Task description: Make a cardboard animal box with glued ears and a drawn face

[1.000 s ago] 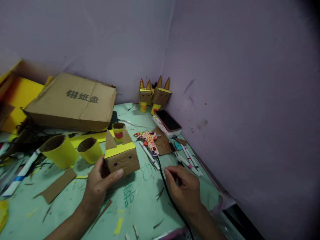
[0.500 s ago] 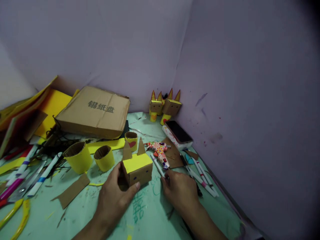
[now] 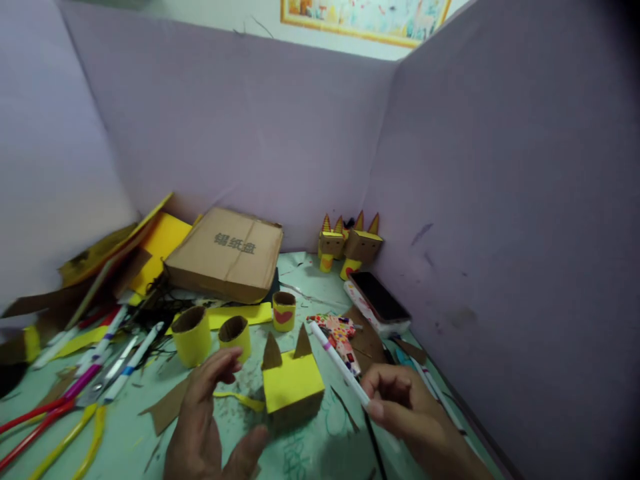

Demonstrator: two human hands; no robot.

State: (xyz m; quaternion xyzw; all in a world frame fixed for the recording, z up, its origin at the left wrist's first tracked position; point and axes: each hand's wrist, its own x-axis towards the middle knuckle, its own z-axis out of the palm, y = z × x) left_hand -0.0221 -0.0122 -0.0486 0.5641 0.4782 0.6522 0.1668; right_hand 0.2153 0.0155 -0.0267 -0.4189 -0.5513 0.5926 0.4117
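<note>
A small cardboard box with a yellow top and two pointed brown ears (image 3: pixel 291 383) stands on the green table (image 3: pixel 310 460). My left hand (image 3: pixel 210 427) hovers just left of it, fingers spread, holding nothing. My right hand (image 3: pixel 405 410) is to the box's right, closed around a white marker with a pink band (image 3: pixel 340 365). The marker's tip points up and left, past the box's right ear.
Yellow-wrapped cardboard tubes (image 3: pixel 193 337) stand behind the box. A flat carton (image 3: pixel 227 253), two finished eared figures (image 3: pixel 350 243), a phone (image 3: pixel 383 300), a patterned glue gun (image 3: pixel 343 337), loose markers (image 3: pixel 125 353) and yellow-handled pliers (image 3: pixel 75 440) lie around. Purple walls close the back and right.
My left hand has let go of the eared box and opened. My right hand has picked the marker up off the table. The view has tilted upward.
</note>
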